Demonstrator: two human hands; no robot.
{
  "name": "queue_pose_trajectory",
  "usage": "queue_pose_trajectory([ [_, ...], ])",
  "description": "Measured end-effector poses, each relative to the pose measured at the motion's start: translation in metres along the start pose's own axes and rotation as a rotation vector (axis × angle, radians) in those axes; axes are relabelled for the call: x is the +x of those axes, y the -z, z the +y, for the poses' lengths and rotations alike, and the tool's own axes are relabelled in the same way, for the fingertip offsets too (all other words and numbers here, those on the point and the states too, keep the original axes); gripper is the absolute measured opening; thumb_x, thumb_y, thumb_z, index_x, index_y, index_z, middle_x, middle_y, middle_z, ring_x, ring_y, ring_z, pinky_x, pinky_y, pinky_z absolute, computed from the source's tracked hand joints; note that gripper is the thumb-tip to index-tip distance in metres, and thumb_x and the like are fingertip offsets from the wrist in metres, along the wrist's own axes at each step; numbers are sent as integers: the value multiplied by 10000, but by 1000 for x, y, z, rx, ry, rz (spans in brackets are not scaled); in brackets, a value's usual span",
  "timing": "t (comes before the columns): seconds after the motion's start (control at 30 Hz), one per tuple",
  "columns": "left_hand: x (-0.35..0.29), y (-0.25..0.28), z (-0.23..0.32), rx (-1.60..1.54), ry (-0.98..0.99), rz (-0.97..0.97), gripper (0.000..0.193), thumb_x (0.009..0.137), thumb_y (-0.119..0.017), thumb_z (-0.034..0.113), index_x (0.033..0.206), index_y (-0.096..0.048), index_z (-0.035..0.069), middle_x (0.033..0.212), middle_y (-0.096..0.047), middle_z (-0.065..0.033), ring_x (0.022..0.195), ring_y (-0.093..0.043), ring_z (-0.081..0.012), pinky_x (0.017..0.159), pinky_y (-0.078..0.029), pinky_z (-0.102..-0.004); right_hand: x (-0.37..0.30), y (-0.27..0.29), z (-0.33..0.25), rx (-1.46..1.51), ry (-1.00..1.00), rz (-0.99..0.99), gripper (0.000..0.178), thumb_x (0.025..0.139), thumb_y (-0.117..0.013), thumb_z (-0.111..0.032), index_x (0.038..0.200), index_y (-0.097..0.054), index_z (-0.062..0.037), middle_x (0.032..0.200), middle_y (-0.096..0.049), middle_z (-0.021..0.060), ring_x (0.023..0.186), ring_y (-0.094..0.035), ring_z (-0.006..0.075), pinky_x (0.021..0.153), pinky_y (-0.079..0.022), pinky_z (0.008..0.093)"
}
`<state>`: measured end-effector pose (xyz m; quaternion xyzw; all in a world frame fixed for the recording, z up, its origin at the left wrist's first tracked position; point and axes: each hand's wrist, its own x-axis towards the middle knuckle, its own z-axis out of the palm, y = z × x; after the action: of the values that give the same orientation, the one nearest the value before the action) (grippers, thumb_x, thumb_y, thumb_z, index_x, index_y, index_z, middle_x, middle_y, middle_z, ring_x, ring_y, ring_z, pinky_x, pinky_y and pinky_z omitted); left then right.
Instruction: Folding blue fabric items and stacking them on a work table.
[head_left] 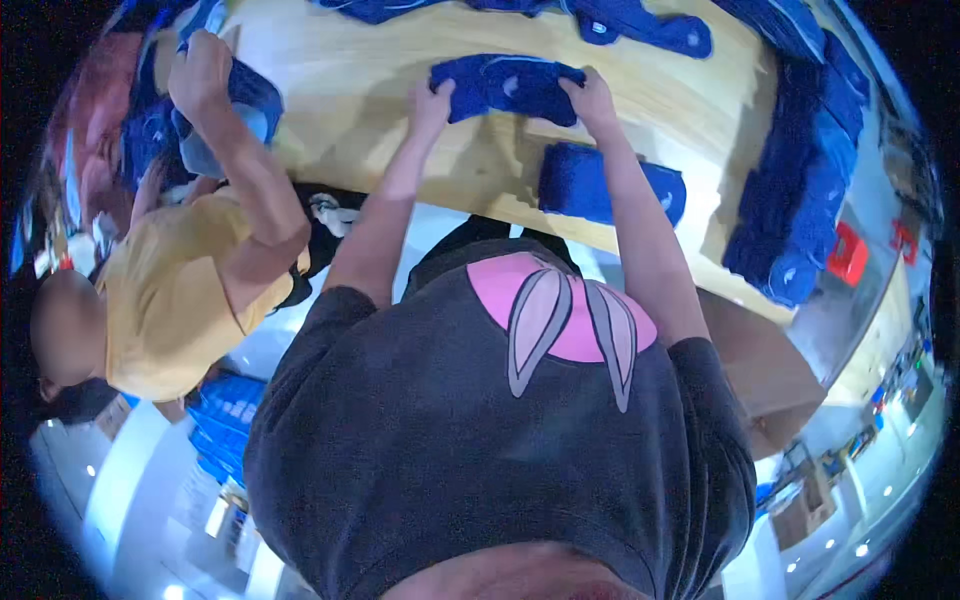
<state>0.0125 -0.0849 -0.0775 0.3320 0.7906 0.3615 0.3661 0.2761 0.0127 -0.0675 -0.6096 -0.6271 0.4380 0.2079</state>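
A folded dark blue garment [510,92] with a small pale mark is stretched between my two hands over the wooden table. My left hand [431,104] pinches its left end, thumb on top. On the opposite end, my right hand [590,98] grips the corner with closed fingers. Whether the cloth rests on the table or is slightly lifted, I cannot tell. Close to my right forearm, partly behind it, a folded dark blue bundle [572,184] lies near the table's front edge.
Long rows of folded dark blue garments [795,190] line the table's right side. More blue cloth [640,25] lies along the far edge of the wooden table [360,110]. At left, a co-worker in a yellow shirt [180,290] handles blue cloth. A red object [848,254] sits far right.
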Motion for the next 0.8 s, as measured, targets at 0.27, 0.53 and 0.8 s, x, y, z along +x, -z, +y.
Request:
queue_pose_trajectory([
  [0.27,-115,9,127,-424,-198,-363,268,884,-620,78,1109,-539,-42,948,-650,-163,766,-607,-201,694,-511,-311,-137,163,-57,94,-90,336,298,895,-635,-175,1112,-581,22,914,-648,126,780,-573,191,730,-483,314],
  [0.53,-140,-114,14,-17,-156,-643,300,823,-669,82,1087,-555,-6,894,-616,-116,754,-587,-198,712,-493,-295,-181,172,108,-262,-312,444,333,870,-627,-108,1181,-577,2,1100,-619,208,959,-614,329,858,-501,391],
  [0.8,-104,-90,34,284,-50,-817,325,806,-651,116,1106,-562,26,943,-612,-131,797,-595,-254,750,-498,-355,-190,112,67,-724,140,428,562,919,-591,-320,1422,-440,-121,1472,-378,179,1334,-379,394,1054,-334,577],
])
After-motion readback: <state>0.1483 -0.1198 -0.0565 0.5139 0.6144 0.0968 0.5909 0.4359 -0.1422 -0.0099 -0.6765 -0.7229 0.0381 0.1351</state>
